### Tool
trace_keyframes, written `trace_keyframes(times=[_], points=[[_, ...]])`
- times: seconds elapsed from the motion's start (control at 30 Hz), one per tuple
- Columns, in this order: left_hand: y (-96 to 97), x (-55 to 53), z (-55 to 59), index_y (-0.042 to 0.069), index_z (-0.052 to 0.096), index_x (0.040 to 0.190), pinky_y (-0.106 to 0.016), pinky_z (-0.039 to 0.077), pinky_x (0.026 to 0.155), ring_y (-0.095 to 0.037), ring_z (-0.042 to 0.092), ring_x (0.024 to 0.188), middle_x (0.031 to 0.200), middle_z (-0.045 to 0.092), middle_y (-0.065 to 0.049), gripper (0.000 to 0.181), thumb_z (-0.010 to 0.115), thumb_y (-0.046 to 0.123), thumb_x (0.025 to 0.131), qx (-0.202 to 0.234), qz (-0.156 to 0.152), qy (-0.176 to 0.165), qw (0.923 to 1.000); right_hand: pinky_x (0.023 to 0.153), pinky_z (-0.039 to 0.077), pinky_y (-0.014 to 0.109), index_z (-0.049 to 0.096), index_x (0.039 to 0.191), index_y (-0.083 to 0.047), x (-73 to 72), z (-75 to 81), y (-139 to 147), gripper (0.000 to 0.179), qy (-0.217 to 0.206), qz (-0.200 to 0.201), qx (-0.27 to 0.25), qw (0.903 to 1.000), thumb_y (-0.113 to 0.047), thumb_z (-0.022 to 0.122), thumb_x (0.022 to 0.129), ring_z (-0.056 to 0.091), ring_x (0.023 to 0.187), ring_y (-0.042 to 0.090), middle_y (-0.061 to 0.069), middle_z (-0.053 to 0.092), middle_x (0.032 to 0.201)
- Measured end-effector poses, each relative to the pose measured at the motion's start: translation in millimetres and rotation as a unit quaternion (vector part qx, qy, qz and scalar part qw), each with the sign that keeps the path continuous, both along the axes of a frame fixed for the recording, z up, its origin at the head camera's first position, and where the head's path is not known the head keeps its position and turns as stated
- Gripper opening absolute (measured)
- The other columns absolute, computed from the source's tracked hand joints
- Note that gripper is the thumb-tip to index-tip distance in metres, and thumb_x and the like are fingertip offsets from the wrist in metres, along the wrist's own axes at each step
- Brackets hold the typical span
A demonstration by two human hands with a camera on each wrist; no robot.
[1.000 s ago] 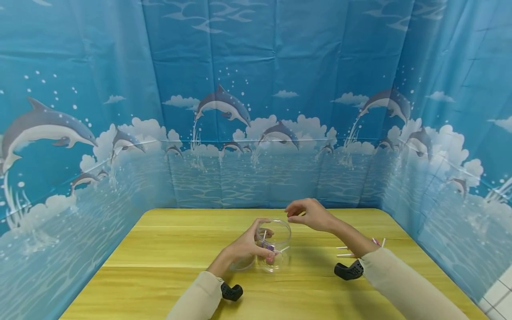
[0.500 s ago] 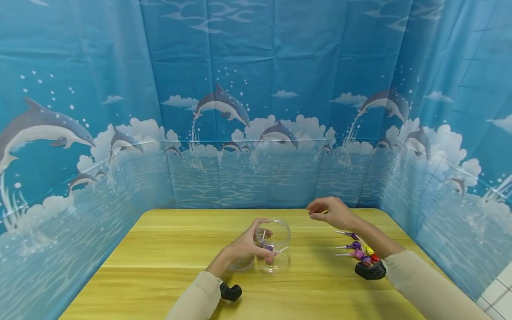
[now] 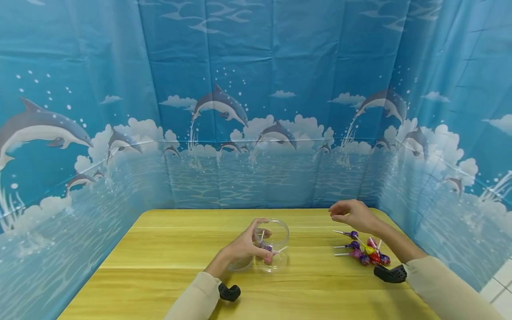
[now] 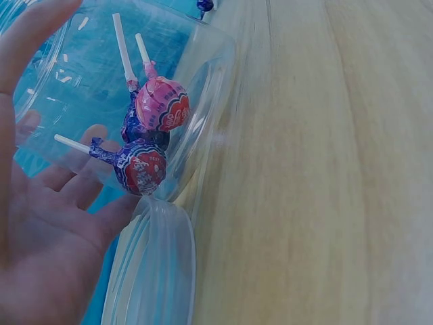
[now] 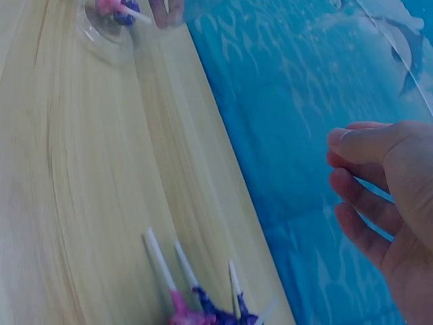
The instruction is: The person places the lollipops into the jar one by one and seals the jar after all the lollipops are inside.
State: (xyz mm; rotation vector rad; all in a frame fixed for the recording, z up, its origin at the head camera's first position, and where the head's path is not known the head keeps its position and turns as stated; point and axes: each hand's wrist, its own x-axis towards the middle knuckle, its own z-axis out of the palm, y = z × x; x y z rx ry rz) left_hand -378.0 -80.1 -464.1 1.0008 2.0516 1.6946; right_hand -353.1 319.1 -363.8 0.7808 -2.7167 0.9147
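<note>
My left hand (image 3: 247, 243) grips the side of a clear round jar (image 3: 282, 238), which stands upright on the table with its top uncovered. Inside it, the left wrist view shows a pink lollipop (image 4: 161, 105) and two purple ones, sticks pointing various ways. A clear round lid (image 4: 162, 261) sits beside the jar, under my left hand. My right hand (image 3: 356, 216) is in the air at the back right, fingers loosely bent, with nothing in it. Nearest to it, several wrapped lollipops (image 3: 369, 250) lie in a loose heap, purple, pink, yellow and red.
The yellow wood-grain table (image 3: 168, 249) carries all of this. A blue curtain (image 3: 248, 178) printed with dolphins hangs along the table's back and sides.
My right hand has moved from beside the jar's rim to the right, empty, and the lollipop heap shows from under the forearm. The left hand keeps its hold on the jar.
</note>
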Motion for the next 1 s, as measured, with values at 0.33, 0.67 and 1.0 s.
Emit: trace_keyframes(times=[0.33, 0.67, 1.0], points=[[-0.8, -0.5, -0.3, 0.028, 0.03, 0.158, -0.045, 0.046, 0.104, -0.041, 0.047, 0.136, 0.144, 0.05, -0.018, 0.09, 0.084, 0.015, 0.087, -0.002, 0.005, 0.004, 1.0, 0.077, 0.057, 0.04, 0.071, 0.12, 0.0, 6.7, -11.5, 31.6, 0.023, -0.018, -0.034, 0.014, 0.9992, -0.013, 0.068, 0.102, 0.07, 0.094, 0.025, 0.007, 0.073, 0.104], [1.8, 0.7, -0.1, 0.027, 0.031, 0.157, -0.047, 0.045, 0.105, -0.044, 0.047, 0.134, 0.144, 0.049, -0.02, 0.091, 0.085, 0.015, 0.086, 0.006, -0.001, -0.007, 1.0, 0.076, 0.057, 0.042, 0.07, 0.119, 0.005, 22.3, -30.7, 83.6, 0.023, -0.025, -0.062, 0.026, 0.9974, -0.011, 0.067, 0.102, 0.07, 0.094, 0.03, 0.012, 0.073, 0.106], [1.1, 1.6, 0.7, 0.029, 0.031, 0.158, -0.047, 0.045, 0.105, -0.045, 0.047, 0.135, 0.144, 0.049, -0.017, 0.093, 0.087, 0.018, 0.084, -0.001, 0.005, -0.005, 1.0, 0.073, 0.056, 0.037, 0.069, 0.12, 0.007, 31.5, -47.7, 116.0, 0.027, -0.072, -0.094, 0.026, 0.9926, -0.012, 0.066, 0.102, 0.068, 0.095, 0.028, 0.016, 0.071, 0.11]])
